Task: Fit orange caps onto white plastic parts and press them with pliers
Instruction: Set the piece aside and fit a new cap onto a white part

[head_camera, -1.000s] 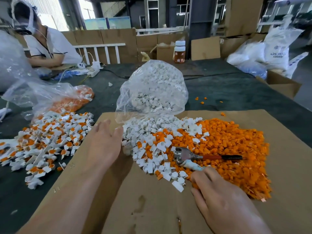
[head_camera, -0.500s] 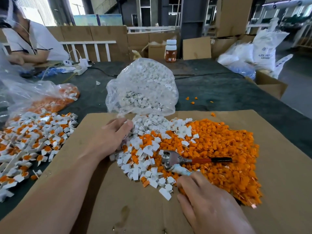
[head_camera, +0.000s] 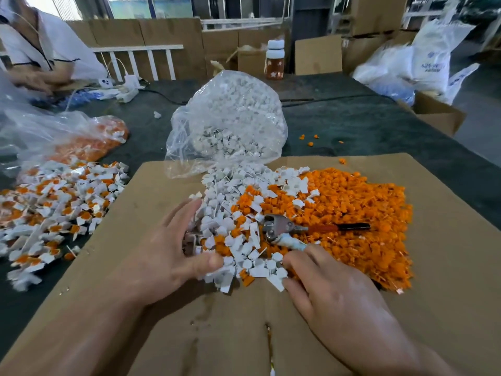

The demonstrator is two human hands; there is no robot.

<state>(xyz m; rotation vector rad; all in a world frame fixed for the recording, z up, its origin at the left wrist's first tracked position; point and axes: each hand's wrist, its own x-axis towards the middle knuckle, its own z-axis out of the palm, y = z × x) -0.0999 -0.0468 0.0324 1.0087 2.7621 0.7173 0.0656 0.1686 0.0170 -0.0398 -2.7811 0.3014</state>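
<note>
The silver metal pliers (head_camera: 282, 228) lie mid-frame on the small orange plastic caps (head_camera: 357, 213), head left, handles right. The right hand (head_camera: 334, 290) is nearer, fingers flat, tips maybe touching the pale handle (head_camera: 291, 242). The left hand (head_camera: 170, 253), spread wide, rests on the little white plastic parts (head_camera: 230, 210).

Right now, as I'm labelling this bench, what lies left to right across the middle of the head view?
Heap of white plastic parts fitted with orange caps → left hand → loose white plastic parts → pile of loose orange caps.
</note>
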